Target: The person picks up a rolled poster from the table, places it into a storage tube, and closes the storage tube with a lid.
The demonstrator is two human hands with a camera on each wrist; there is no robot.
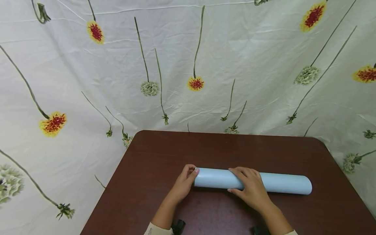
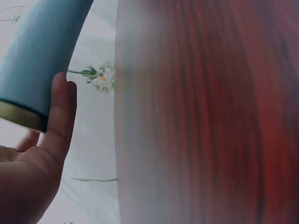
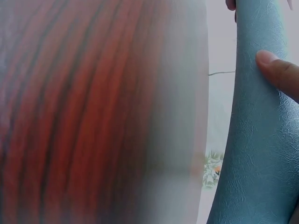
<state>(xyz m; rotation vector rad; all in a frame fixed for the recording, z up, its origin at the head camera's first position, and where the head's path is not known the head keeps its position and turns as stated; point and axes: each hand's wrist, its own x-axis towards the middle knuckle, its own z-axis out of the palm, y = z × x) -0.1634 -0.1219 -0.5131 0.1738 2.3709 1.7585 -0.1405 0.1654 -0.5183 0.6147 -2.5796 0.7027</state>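
Note:
A light blue roll (image 1: 286, 183) of embossed sheet material lies lengthwise across the brown table. At its left end, my left hand (image 1: 182, 185) holds the edge between thumb and fingers. The left wrist view shows that end of the roll (image 2: 44, 56) with a yellowish rim, the fingers against its side. Left of the roll's middle, my right hand (image 1: 252, 188) grips it from above, thumb on the near side and fingers over the far side. In the right wrist view the thumb of the right hand (image 3: 282, 77) presses on the textured surface; its other fingers are mostly hidden.
The dark brown wooden table (image 1: 223, 147) has rounded far corners. Behind it and at the sides hangs a white cloth (image 1: 176, 39) printed with flowers and stems. Dark wrist gear (image 1: 178, 226) shows beside the left sleeve.

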